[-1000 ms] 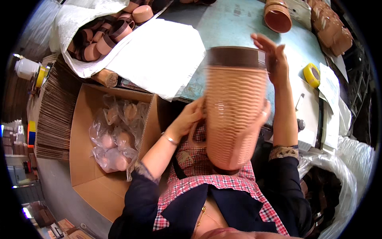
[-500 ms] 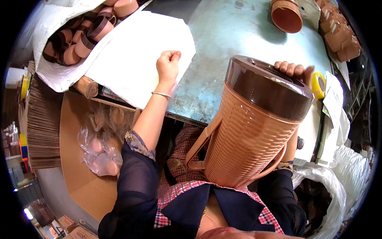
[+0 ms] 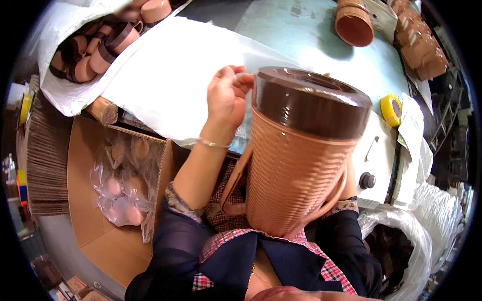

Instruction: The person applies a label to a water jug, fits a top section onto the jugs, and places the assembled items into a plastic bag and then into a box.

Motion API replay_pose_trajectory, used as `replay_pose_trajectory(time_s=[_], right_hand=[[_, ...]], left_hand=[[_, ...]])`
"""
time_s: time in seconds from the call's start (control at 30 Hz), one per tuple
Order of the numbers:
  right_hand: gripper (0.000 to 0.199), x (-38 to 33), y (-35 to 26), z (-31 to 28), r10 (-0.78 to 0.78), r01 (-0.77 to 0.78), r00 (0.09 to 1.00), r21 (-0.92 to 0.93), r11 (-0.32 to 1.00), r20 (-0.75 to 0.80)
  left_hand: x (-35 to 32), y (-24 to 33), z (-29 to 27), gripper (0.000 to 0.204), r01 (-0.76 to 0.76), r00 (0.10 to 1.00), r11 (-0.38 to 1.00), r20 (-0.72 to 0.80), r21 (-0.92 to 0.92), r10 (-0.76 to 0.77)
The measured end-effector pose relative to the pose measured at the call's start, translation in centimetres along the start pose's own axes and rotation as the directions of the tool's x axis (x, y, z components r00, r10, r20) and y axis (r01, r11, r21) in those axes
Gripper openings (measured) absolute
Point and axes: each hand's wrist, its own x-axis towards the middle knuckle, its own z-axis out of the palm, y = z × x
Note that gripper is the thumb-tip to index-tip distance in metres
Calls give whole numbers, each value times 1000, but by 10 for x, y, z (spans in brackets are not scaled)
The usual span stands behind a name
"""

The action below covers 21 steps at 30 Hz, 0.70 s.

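Observation:
A big tan ribbed jug [image 3: 298,170] with a glossy dark brown top [image 3: 311,108] stands tilted against my front, a loop handle on each side. My left hand [image 3: 228,98] is just left of its rim, fingers pinched on the edge of a thin see-through plastic sheet [image 3: 261,50]. This sheet lifts off a white plastic pile [image 3: 165,75] on the table. My right forearm [image 3: 350,180] runs up behind the jug, and the right hand is hidden there, apart from perhaps a fingertip at the rim.
The pale blue table [image 3: 281,25] carries a tan cup-shaped part [image 3: 354,27] and a yellow tape roll [image 3: 390,110]. Left stand a white sack of pink-brown parts [image 3: 75,103] and an open carton [image 3: 90,200] with bagged pieces. A plastic-lined bin [image 3: 424,251] sits right.
My left hand has moved right, toward the jug's rim, drawing the plastic sheet with it. The jug has shifted left, and my right hand has slipped from sight behind it.

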Motion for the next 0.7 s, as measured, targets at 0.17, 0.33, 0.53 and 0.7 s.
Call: replay_pose_trajectory(time_s=[0.17,0.33,0.53,0.7], right_hand=[[23,22,14,5,-17,2,989,103,995,144],[24,20,31,14,-135,142,990,-187,972,48],[32,-11,-8,-1,-365,365,925,-14,931,-102],[54,-116,30,-56,-535,461,838,-388,798,-105]], left_hand=[[10,-2,10,15,184,905,891,281,414,-318],[26,-21,9,17,193,959,941,149,280,-241],[-40,43,15,27,-166,900,983,419,75,120],[-123,52,-33,68,-300,886,667,459,682,-72]])
